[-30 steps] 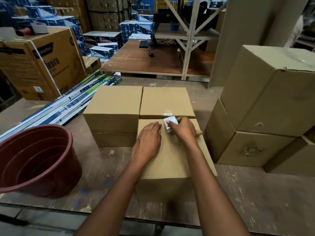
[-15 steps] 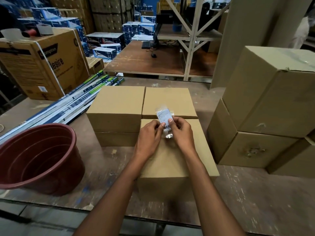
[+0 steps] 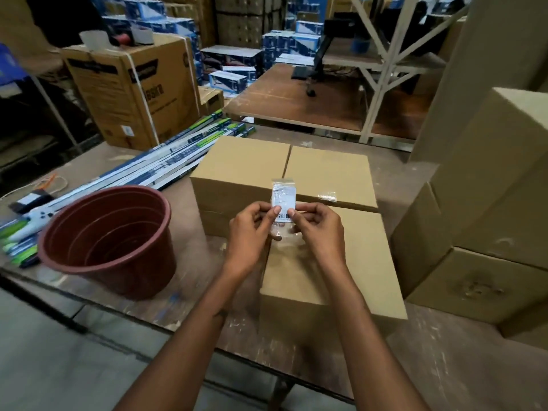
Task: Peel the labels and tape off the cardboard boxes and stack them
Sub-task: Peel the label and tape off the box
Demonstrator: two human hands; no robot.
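Note:
A white label under clear tape stands upright in the air above the near plain cardboard box. My left hand pinches its lower left edge and my right hand pinches its lower right edge. Two more plain boxes sit behind, side by side: a left box stacked on a lower one, and a right box with a shiny strip of tape on its front edge.
A dark red plastic tub stands on the worn table at the left. Long blue-green cartons lie behind it. Stacked large cardboard boxes fill the right side. A printed carton sits at the back left.
The label came off the near box's top: first my right hand peeled it alone, then both hands lifted it and now hold it higher, upright. The view shifted right and nearer.

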